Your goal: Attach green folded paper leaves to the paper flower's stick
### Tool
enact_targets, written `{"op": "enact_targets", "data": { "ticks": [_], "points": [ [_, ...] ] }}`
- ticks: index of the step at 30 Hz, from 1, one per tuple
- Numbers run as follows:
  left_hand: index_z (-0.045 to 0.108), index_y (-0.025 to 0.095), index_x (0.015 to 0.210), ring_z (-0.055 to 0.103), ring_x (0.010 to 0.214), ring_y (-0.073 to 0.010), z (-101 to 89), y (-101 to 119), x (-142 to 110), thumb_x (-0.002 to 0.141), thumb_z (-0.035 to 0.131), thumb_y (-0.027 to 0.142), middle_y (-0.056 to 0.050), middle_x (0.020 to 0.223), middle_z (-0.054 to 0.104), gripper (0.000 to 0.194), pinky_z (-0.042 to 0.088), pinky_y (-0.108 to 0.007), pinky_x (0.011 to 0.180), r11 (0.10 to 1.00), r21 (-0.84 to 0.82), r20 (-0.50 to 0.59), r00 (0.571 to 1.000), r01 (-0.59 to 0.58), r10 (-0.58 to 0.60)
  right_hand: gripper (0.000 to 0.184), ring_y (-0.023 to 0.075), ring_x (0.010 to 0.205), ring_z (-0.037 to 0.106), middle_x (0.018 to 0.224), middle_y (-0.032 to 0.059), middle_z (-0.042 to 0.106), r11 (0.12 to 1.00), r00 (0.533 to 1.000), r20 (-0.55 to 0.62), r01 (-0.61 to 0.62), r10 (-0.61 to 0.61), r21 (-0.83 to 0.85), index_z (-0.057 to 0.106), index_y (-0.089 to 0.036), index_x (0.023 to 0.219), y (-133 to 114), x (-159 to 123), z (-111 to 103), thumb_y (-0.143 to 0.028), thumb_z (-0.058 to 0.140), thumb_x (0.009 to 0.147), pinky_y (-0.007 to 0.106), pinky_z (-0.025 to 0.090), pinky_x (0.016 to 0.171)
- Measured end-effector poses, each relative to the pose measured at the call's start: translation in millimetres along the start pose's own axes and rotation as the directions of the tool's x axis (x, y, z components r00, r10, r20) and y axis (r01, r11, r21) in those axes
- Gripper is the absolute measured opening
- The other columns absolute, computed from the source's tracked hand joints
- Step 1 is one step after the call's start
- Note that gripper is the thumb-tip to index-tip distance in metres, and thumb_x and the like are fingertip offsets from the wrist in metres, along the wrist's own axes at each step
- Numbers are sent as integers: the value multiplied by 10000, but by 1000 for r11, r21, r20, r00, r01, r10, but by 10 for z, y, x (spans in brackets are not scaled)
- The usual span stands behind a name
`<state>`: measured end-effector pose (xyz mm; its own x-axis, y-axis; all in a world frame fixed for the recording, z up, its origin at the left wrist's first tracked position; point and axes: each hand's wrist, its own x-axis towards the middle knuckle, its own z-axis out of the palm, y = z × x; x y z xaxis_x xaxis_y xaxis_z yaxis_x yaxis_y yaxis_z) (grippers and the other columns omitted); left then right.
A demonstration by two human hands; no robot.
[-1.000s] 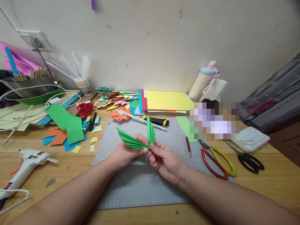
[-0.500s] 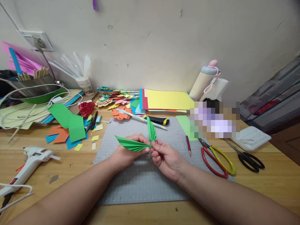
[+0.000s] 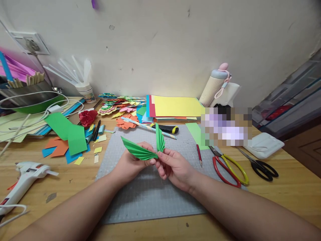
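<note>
A pleated green paper leaf [image 3: 139, 150], folded into two fanned wings, is held above the grey cutting mat [image 3: 150, 197]. My left hand [image 3: 131, 167] is closed on the lower edge of its left wing, the fingers partly hidden behind the paper. My right hand [image 3: 175, 165] pinches the point where both wings meet, thumb in front. Beyond the hands lie an orange paper flower [image 3: 127, 122], a striped paper straw [image 3: 145, 126] and a black and yellow utility knife [image 3: 165, 129].
A white glue gun [image 3: 31, 177] with its cable lies at the left. On the right are a red pencil [image 3: 199, 155], red and yellow handled scissors [image 3: 225, 167] and black scissors [image 3: 263, 169]. Stacked coloured paper [image 3: 178, 106] and a leaning bottle [image 3: 214, 85] stand against the wall.
The view has shifted slightly to the right. Both hands still grip the green paper, whose left wing now tilts up more and shows more of its folded face.
</note>
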<state>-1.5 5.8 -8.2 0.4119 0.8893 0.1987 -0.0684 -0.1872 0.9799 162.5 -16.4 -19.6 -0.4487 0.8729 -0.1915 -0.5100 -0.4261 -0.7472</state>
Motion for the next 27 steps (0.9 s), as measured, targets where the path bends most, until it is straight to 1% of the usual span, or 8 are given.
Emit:
{"op": "enact_targets", "data": {
  "ticks": [4,6,8,11,18,20,24,27],
  "points": [
    [632,167,746,562,736,-145,-13,50,7,703,710,198,-19,781,603,94,433,-275,663,993,87,5,997,-77,77,246,31,380,491,570,-27,609,999,999,-40,-24,26,46,558,-136,700,8,-6,-1,-339,690,746,130,341,332],
    [602,158,678,546,711,-133,-22,70,10,714,699,196,-13,752,590,110,417,-264,647,995,66,35,997,-74,72,250,20,369,465,554,-35,594,997,998,-49,-38,41,70,552,-134,689,7,-16,6,-332,697,738,124,325,336],
    [554,150,630,532,680,-124,-35,84,10,726,689,205,-11,718,584,175,402,-258,628,1000,-2,108,994,-17,17,257,12,361,443,546,-39,583,995,997,-35,-72,74,74,550,-130,687,1,-28,15,-330,706,730,122,315,338],
    [509,145,611,511,653,-120,-67,96,12,730,688,234,-12,681,577,232,384,-256,611,993,-91,226,972,81,-58,264,6,358,425,549,-38,574,988,990,11,-142,142,64,553,-125,700,-11,-50,23,-336,709,727,118,289,330],
    [493,135,605,474,599,-100,-169,72,45,717,700,264,3,642,538,268,356,-237,570,977,-102,425,896,188,-128,267,6,353,404,537,-44,562,976,973,76,-218,216,13,551,-125,705,-2,-80,24,-339,710,722,117,272,315],
    [512,135,630,491,588,-101,-177,37,44,714,704,267,-6,663,562,248,368,-241,570,970,-119,412,900,211,-145,270,12,357,417,538,-44,563,980,978,61,-201,201,-8,555,-125,708,1,-63,15,-348,705,728,120,286,317],
    [622,126,790,533,674,-135,-136,1,38,711,711,304,-33,720,605,215,399,-266,650,959,-187,205,963,213,-173,271,16,387,461,548,-42,573,996,996,-50,-72,75,61,545,-131,684,-5,-12,5,-340,711,728,116,337,349],
    [660,124,877,503,640,-111,-72,17,37,659,756,328,-21,710,597,314,382,-237,621,916,-320,115,970,242,-216,243,23,425,507,575,-34,599,989,994,-95,-41,55,145,553,-141,715,8,-1,18,-307,730,715,113,383,393]
  ]
}}
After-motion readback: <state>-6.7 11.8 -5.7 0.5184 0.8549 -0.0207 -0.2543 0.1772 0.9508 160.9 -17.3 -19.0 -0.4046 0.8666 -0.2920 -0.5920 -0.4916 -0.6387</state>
